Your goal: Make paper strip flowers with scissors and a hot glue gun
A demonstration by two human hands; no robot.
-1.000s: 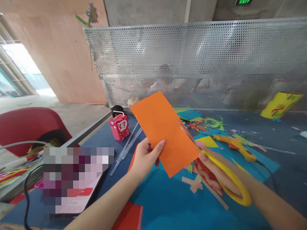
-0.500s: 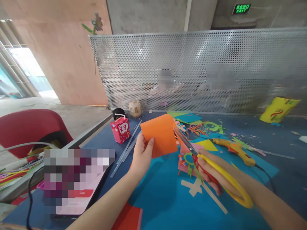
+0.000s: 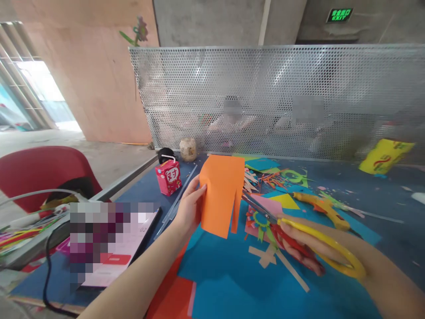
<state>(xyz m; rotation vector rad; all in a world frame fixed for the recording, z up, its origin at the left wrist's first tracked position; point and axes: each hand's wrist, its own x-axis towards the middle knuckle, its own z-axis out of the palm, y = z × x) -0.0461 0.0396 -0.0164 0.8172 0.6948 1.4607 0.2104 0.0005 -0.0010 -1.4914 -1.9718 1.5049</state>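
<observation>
My left hand (image 3: 191, 203) pinches the left edge of an orange sheet of paper (image 3: 217, 195), held above the table. A long slit runs up from its lower edge, leaving a narrow strip along the right side. In my right hand (image 3: 300, 241) is a pair of scissors (image 3: 318, 243) with one yellow and one red handle. Their blades point left, tips close to the strip. Under my hands lie blue paper (image 3: 229, 274), a green paper rosette with ribbon tails (image 3: 262, 221) on pink paper, and crossed cream strips (image 3: 264, 255).
A pink drink carton (image 3: 168, 178), clear glue sticks (image 3: 175, 204) and a tablet (image 3: 113, 252) are at left. Paper scraps (image 3: 274, 178), a yellow glue gun (image 3: 320, 206) and a yellow packet (image 3: 387, 156) lie right. A perforated metal screen (image 3: 265, 75) stands behind; two people sit beyond it.
The orange paper has turned to hang more upright, its slit now showing. My left hand has moved left and down; the scissors have drawn slightly right and down, away from the paper.
</observation>
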